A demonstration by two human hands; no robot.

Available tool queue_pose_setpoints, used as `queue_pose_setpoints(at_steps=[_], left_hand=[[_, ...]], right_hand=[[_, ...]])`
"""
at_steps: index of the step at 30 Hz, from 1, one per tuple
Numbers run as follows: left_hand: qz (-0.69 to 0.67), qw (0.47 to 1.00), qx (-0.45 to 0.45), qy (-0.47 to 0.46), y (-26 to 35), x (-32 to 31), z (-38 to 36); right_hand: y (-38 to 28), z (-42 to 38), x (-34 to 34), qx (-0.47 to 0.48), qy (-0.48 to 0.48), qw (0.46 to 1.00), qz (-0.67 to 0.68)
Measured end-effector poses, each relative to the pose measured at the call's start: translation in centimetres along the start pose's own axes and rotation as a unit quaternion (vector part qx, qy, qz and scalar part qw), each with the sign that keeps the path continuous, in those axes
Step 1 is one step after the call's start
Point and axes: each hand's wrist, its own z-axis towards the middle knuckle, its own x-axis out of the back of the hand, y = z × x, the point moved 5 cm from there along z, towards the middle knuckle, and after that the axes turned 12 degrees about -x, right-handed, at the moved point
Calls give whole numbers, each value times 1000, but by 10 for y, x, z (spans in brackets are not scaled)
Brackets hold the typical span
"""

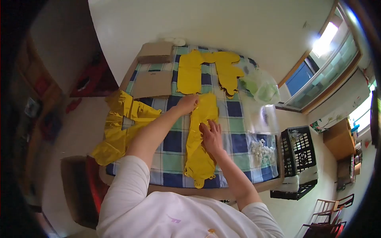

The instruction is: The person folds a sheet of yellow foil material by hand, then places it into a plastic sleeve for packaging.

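A long yellow foil sheet [196, 148] lies flat on the checked cloth in front of me. At its upper left edge my left hand [188, 104] is closed, fingers pressed together on the foil. My right hand [212, 136] rests on the middle of the same sheet with its fingers apart. Beyond my hands lie two more flat yellow foil pieces, one at the centre [189, 73] and one to its right [228, 71]. A large crumpled yellow foil piece [119, 139] lies at the left, partly behind my left arm.
Cardboard [152, 84] and a cardboard box [156, 52] are at the back left. Clear plastic bags [260, 87] and a bag of small white items [262, 152] lie along the right. Black crates [299, 152] stand beyond the right edge.
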Motion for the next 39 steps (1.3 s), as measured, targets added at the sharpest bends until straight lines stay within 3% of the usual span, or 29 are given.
queue_pose_setpoints(at_steps=[2,5,8,11,17,20,23,26,39], left_hand=[[41,994,31,94,23,15,-15],[109,993,-30,37,41,-5,-43],[184,980,-68,39,62,-12,-64],[193,980,-49,21,60,-17,-70],[242,965,47,-85,60,-17,-70],[224,968,2,-114,92,-12,-81],[177,964,43,-194,118,-10,-92],[178,976,15,-121,110,-24,-103],[201,974,29,-101,102,-30,-111]], right_hand=[[0,1,0,2,11,1000,9],[0,0,1,-2,11,1000,20],[4,0,-4,8,23,1000,18],[6,0,-9,3,-11,1000,6],[4,-1,-5,3,-14,1000,9],[9,0,-10,12,-24,1000,-1],[2,0,-5,-3,-38,999,-6],[10,-1,-12,4,14,1000,-18],[14,1,-21,-57,-2,998,-33]])
